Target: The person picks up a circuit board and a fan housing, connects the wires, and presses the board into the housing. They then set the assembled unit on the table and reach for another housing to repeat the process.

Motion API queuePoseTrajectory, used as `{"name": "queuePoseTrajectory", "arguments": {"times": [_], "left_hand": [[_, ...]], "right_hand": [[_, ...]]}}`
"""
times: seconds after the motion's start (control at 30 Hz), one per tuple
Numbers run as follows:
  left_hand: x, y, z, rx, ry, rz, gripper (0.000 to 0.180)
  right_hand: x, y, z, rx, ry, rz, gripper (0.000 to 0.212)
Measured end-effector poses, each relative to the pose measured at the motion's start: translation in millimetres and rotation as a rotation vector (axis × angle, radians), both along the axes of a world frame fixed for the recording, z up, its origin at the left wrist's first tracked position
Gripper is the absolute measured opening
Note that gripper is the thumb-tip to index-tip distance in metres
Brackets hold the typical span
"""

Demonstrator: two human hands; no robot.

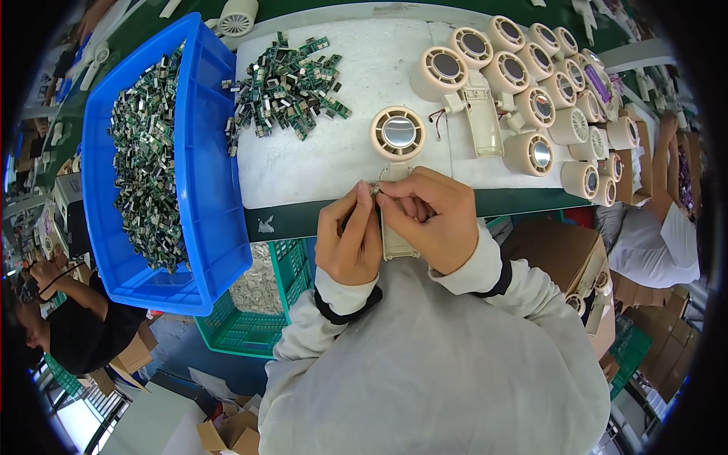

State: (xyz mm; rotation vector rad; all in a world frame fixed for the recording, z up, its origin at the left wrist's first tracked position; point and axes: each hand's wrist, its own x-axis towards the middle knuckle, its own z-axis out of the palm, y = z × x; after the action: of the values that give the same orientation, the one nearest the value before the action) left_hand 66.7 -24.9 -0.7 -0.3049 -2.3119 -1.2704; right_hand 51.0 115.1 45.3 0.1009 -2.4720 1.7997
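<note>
My left hand [348,236] and my right hand [440,214] meet at the table's near edge, fingertips pinched together. Between them is a tiny piece [374,189], partly metallic; its kind is too small to tell. Beneath the hands lies a cream handheld fan, its round head [399,133] with a shiny centre pointing away from me. Its open, hollow handle [397,241] reaches toward my body, and the right hand covers part of it. Beyond the left hand, a loose heap of small green circuit boards [292,87] is spread on the white work surface [364,61].
A blue bin [206,167] full of circuit boards stands at the left. Many cream fans [506,72] crowd the right side, one with an open handle [483,121] and red wires. Below are a green crate [292,277] and a cardboard box [557,254]. Other people sit at both sides.
</note>
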Motion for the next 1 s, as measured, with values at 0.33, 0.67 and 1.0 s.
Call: {"name": "queuePoseTrajectory", "arguments": {"times": [0.33, 0.67, 1.0], "left_hand": [[-15, -20, 41, 0.873, -0.748, -0.424, 0.072], [-150, -15, 105, 0.568, -0.807, -0.409, 0.058], [-425, 100, 124, -1.264, -0.055, 0.081, 0.068]], "right_hand": [[-15, 14, 13, -0.046, 0.080, 0.009, 0.018], [3, 55, 19, -0.227, 0.387, 0.057, 0.020], [31, 106, -20, -0.138, 0.192, 0.435, 0.024]]}}
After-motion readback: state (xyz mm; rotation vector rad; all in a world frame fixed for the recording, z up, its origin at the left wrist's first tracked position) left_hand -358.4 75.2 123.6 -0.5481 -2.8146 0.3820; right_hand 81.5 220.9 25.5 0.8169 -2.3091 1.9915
